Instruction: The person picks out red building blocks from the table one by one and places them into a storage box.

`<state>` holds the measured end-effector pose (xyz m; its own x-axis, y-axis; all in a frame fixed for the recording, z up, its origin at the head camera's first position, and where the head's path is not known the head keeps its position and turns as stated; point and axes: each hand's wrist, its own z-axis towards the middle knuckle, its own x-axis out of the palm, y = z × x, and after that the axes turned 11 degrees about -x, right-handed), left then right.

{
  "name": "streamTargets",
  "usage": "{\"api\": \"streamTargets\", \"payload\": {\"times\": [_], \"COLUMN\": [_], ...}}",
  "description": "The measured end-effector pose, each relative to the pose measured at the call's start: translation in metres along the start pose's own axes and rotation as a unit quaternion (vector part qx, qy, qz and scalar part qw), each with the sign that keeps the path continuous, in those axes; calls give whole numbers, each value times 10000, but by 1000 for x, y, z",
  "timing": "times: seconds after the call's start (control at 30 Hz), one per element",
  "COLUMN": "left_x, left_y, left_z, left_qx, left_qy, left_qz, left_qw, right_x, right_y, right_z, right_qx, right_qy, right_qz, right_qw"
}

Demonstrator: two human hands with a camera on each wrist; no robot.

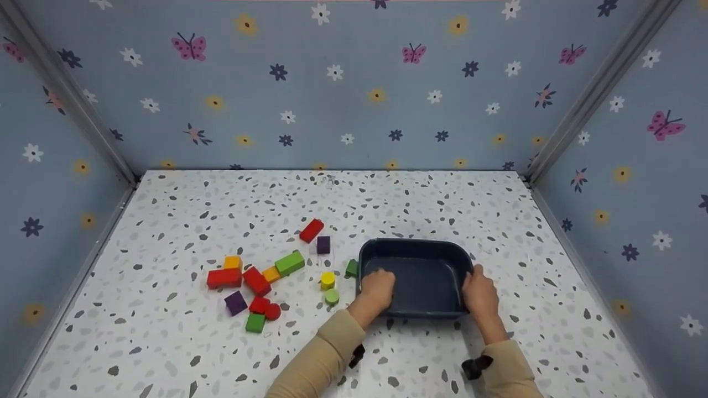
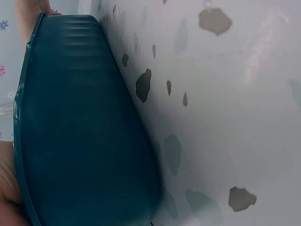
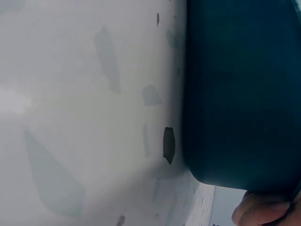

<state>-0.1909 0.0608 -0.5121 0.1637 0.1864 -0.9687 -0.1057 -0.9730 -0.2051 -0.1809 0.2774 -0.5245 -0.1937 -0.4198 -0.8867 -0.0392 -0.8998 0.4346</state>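
Observation:
A dark blue rectangular plastic tub (image 1: 423, 279) with rounded corners stands on the speckled table, and nothing lies inside it. My left hand (image 1: 378, 288) grips its left rim, fingers curled over into the tub. On the opposite side my right hand (image 1: 480, 292) holds the right rim. The left wrist view shows the tub's outer wall (image 2: 84, 122) close up, with part of the left hand (image 2: 8, 183) at the rim. In the right wrist view, fingers of the right hand (image 3: 263, 209) sit under the rim at a corner.
Loose toy blocks lie left of the tub: a green block (image 1: 352, 268) right beside it, a yellow cylinder (image 1: 327, 280), a light green cylinder (image 1: 332, 297), a purple cube (image 1: 323, 245), a red block (image 1: 311, 230) and several more farther left. Patterned blue walls (image 1: 354, 83) enclose the table.

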Motion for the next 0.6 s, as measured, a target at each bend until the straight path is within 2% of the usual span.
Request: {"api": "streamTargets", "payload": {"times": [0.23,0.6], "left_x": [-9,-29], "left_y": [1,12], "left_z": [-1,0], "left_qx": [84,435], "left_qy": [-246,-1134], "left_qz": [52,-326], "left_qw": [9996,9921], "right_x": [-1,-1], "right_y": [0,1], "right_z": [0,-1], "right_qx": [6,-28], "right_qy": [20,23], "right_qz": [-10,-32], "right_qw": [10000,10000]}}
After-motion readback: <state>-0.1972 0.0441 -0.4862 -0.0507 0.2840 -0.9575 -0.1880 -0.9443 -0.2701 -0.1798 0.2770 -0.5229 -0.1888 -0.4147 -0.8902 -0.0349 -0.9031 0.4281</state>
